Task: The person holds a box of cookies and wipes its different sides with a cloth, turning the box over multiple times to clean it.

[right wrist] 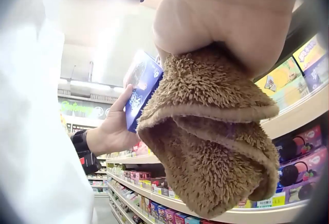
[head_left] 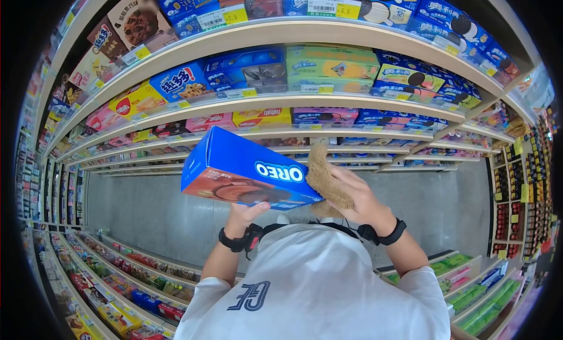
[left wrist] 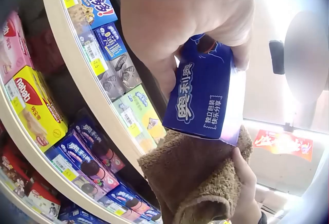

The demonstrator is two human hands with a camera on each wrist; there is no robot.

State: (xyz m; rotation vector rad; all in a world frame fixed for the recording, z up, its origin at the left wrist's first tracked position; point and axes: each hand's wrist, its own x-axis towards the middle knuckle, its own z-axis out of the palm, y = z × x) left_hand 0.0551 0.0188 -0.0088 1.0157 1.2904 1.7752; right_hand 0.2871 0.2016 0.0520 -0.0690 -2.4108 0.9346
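A blue Oreo box [head_left: 246, 173] is held up in front of the shelves, its white logo facing me. My left hand [head_left: 245, 214] grips it from below; the left wrist view shows the fingers [left wrist: 169, 75] curled round the blue box [left wrist: 205, 90]. My right hand [head_left: 358, 199] holds a folded brown fuzzy cloth [head_left: 325, 178] against the box's right end. The cloth [left wrist: 198, 177] sits under the box's edge in the left wrist view, and in the right wrist view the cloth [right wrist: 216, 126] hangs bunched from my right hand [right wrist: 231, 18] beside the box [right wrist: 144, 90].
Curved store shelves [head_left: 281, 99] hold rows of biscuit boxes with yellow price tags [head_left: 234, 14]. A yellow Nabati box [left wrist: 33, 105] sits on the nearest shelf. More shelving [head_left: 117, 281] runs along the aisle behind, with drinks [head_left: 513, 193] at the right.
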